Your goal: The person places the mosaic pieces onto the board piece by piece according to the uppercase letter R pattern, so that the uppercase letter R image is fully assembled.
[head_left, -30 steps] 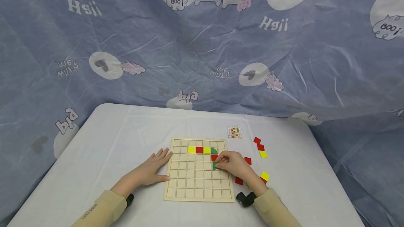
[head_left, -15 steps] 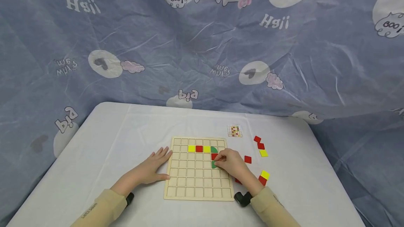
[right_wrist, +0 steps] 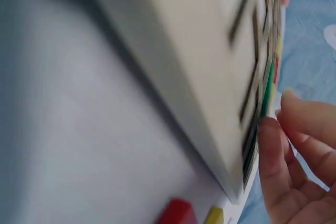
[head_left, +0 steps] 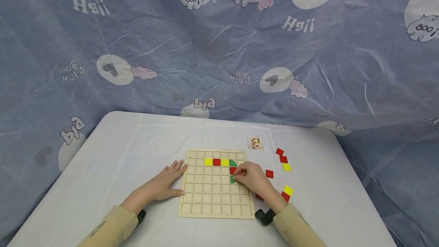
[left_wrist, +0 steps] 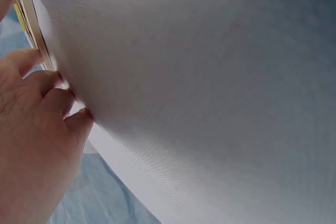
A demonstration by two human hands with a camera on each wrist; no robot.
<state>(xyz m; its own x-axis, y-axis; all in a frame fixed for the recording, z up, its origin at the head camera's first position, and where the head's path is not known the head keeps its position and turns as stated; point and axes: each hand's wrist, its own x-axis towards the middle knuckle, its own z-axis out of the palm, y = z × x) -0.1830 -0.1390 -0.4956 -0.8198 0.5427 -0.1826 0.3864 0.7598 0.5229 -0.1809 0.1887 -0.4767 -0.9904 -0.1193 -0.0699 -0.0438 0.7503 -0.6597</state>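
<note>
On the right half of the gridded wooden board (head_left: 207, 199), the green piece (head_left: 232, 179) lies at the fingertips of the right hand (head_left: 253, 178), in the cell just below a red tile (head_left: 233, 170). Compared with a second ago, its curved edge is easier to make out — it looked squarer then — and the right forearm has shifted a little toward the board, so the red tile by the wrist (head_left: 259, 197) is more covered, while the red tile beside the loose yellow one (head_left: 285, 196) is more exposed. The row of yellow, red, yellow and green pieces near the far edge is unchanged.

The right hand reaches in over the board's right edge, fingers curled, thumb and index finger drawn together on the green piece; the right wrist view shows a fingertip against its end. The left hand (head_left: 164, 186) has its fingers extended and spread, thumb apart, the tips touching the board's left edge — it has stayed in the same place. Beyond the board lies a small patterned card (head_left: 255, 142).
</note>
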